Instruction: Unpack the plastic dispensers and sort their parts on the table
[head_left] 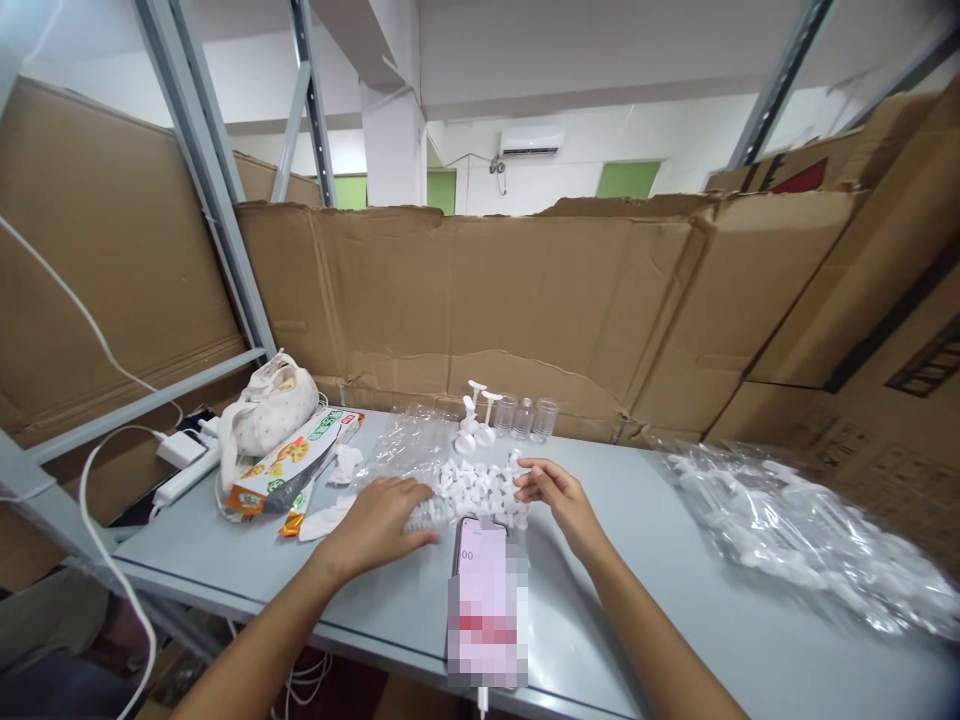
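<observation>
My left hand (381,522) curves round a clear plastic bottle (429,515) that lies on its side on the table, the bottle showing between thumb and fingers. My right hand (556,492) is at the right edge of a heap of small white plastic parts (472,487), its fingers slightly bent and apart, with nothing visible held. Behind the heap stand white T-topped pieces (486,425) and three clear cups or bottles (526,418). A phone (484,565), partly blurred out, lies between my forearms with a cable plugged in.
A clear bag of white parts (795,530) covers the table's right side. Crumpled clear plastic (409,440), a snack packet (300,465) and a white cloth bag (274,400) lie left. A power strip (187,475) sits at the left edge. Cardboard (510,300) walls the back.
</observation>
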